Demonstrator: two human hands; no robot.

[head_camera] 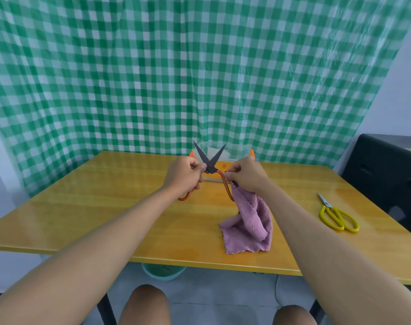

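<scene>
Mid-frame, left hand (184, 175) grips one handle of the scissors (210, 167), right hand (245, 175) pinches the other plus the pink cloth (249, 221); blades gape, so wipe away from edges.

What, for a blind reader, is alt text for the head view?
The left hand and right hand spread orange scissors, blades up; the right also holds a pink cloth draping onto the table. Yellow scissors lie nearby.

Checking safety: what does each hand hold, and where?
Left hand grips the scissors by one handle; right hand pinches the other, plus the purple cloth at top.
</scene>
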